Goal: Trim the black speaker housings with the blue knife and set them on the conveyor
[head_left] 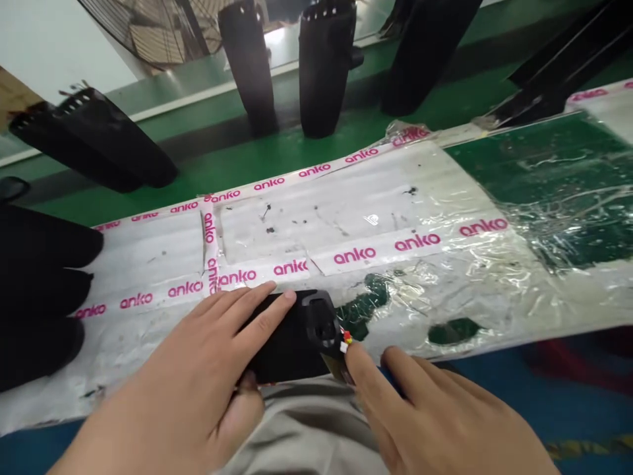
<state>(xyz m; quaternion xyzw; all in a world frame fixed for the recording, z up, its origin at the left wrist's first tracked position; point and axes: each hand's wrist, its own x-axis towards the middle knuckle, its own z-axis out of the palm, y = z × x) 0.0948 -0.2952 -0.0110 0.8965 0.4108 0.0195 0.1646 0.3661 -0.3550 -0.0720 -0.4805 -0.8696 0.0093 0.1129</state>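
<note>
A black housing (287, 343) lies at the table's near edge, its rounded end with a recess facing right. My left hand (198, 369) grips it from the left, fingers across its top and thumb at the near side. Small red, yellow and white connectors (345, 340) stick out at the right end. My right hand (420, 409) is closed beside them, its index fingertip against the connectors. Something blue shows between the fingers of that hand, mostly hidden, and I cannot make out what it is.
Dark housings (39, 290) lie at the left edge. More black housings (326, 72) stand or lean on the green surface (208, 158) beyond. Plastic film and pink-lettered tape cover the white work surface (316, 218). A fan (163, 33) is at the upper left.
</note>
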